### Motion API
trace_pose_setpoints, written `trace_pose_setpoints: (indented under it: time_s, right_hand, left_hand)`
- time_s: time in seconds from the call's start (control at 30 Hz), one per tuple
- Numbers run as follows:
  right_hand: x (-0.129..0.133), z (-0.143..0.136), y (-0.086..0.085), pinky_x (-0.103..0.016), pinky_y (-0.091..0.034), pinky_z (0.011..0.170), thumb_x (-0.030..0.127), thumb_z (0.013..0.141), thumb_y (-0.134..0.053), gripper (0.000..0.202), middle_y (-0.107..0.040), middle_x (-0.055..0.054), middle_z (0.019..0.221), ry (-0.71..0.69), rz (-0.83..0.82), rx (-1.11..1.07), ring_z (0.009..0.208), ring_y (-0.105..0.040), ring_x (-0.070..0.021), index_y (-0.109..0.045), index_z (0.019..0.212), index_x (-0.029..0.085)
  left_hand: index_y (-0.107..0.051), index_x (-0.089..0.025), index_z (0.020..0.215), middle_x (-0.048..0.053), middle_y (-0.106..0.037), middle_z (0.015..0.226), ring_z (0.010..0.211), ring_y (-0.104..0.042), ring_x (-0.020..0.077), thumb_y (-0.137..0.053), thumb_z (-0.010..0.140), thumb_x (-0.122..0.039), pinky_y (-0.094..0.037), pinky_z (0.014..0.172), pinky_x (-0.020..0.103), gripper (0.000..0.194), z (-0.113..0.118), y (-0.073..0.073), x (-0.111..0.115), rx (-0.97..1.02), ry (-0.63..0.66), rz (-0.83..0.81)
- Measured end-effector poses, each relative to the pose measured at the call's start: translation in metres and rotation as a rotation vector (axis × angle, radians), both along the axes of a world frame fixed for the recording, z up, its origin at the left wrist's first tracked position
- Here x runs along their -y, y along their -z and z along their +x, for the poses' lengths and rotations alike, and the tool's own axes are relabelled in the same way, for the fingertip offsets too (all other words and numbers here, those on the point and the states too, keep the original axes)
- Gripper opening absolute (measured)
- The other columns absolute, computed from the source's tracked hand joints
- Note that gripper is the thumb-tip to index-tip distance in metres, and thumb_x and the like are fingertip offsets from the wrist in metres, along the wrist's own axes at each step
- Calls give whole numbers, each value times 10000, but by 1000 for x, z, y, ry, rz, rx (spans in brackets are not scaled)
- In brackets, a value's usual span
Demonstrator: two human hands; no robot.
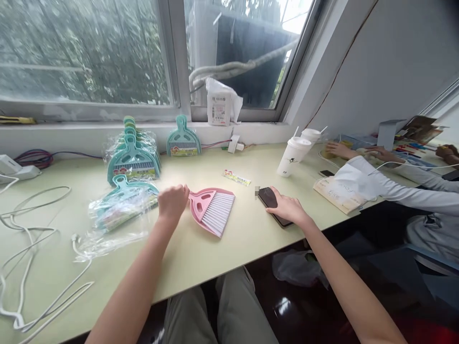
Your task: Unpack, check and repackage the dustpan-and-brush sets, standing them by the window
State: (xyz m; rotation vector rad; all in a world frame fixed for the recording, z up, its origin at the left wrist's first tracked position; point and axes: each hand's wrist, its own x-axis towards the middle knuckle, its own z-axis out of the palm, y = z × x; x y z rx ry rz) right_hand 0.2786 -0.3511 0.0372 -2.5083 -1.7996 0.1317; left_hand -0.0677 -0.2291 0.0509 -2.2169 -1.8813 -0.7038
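Note:
My left hand (172,201) is closed round the handle of a pink dustpan (196,204) with a small brush (218,213) fitted in it, white bristles toward the right. The set rests on the table just right of that hand. Over to the right, my right hand (288,208) is wrapped over a dark phone (269,200) lying on the table. Between and beyond the two hands lies a printed label strip (236,177). Left of my left hand, a green dustpan set (120,203) lies in crinkled clear wrapping.
More wrapped green dustpan sets (133,155) stand by the wall, with a single set (183,138) beside them. White cups (294,155) and a paper bag (339,191) stand at right. Cables (27,239) sprawl at left. Another person's sleeved arm (405,187) reaches in from the right.

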Motion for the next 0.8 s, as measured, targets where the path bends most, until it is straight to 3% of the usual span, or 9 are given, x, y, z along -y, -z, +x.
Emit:
trace_pose_setpoints:
  time_s: [0.07,0.17,0.27,0.33,0.43,0.47,0.57,0.7,0.8]
  right_hand:
    - [-35,21,-4,-462,-357,952,439,785,-598,904,-600,-185,1209,56,-78,-28,1149,-548,-343,-139,1521,186]
    - [-85,43,-5,-450,-336,991,377,770,-635,997,-564,-180,1276,102,-82,-99,1207,-513,-321,-17,1529,181]
    - [-119,42,-1,-478,-306,1036,342,782,-622,1022,-339,-211,1474,138,14,-136,1338,-378,-308,61,1524,174]
    - [-132,25,4,-519,-246,1074,368,804,-606,984,-197,-213,1535,162,177,-86,1396,-274,-308,31,1527,171]
    - [-139,-19,15,-530,-124,1127,366,868,-546,784,-266,-153,1528,44,421,6,1397,-270,-266,-143,1523,217]
    - [-139,-35,20,-536,-75,1135,364,883,-531,704,-325,-138,1505,-10,443,24,1394,-271,-266,-231,1505,224]
    - [-139,-68,35,-609,-2,1107,364,888,-531,512,-442,-146,1429,40,369,-16,1371,-290,-339,-498,1373,203]
    - [-139,-72,50,-514,-217,1104,234,918,-472,314,-572,-86,1294,20,402,-177,1217,-477,-272,-686,1146,259]
    - [-140,-62,56,-357,-366,1048,62,824,-503,487,-552,-74,1289,-25,526,-366,1200,-487,-213,-615,1257,257]
  left_hand:
    - [-688,-117,809,163,-621,735,721,-605,276,-268,931,-424,-368,613,324,533,5,-7,11,-85,-38,-94]
    - [-713,-129,855,166,-646,793,791,-628,295,-312,899,-545,-398,644,326,580,7,-14,20,-137,14,-239]
    - [-692,-142,767,161,-655,820,814,-633,291,-389,833,-635,-407,666,317,582,2,-15,18,-190,110,-396]
    - [-658,-156,714,155,-665,863,821,-631,290,-435,802,-645,-401,660,314,545,-2,-11,13,-206,165,-476]
    - [-601,-178,652,112,-677,818,773,-630,259,-467,792,-634,-370,619,288,495,-7,-3,4,-108,251,-588]
    - [-594,-184,653,98,-678,797,760,-630,249,-464,800,-626,-359,608,280,483,-8,0,1,-45,255,-603]
    - [-622,-190,742,96,-691,846,809,-631,259,-446,829,-594,-351,607,282,449,-11,8,-10,144,174,-532]
    - [-634,-175,845,112,-694,921,899,-632,282,-506,841,-499,-398,684,302,348,-16,16,-23,383,42,-390]
    - [-587,-169,1027,113,-684,970,894,-644,260,-647,780,-414,-451,709,311,353,-16,21,-29,761,15,-424]
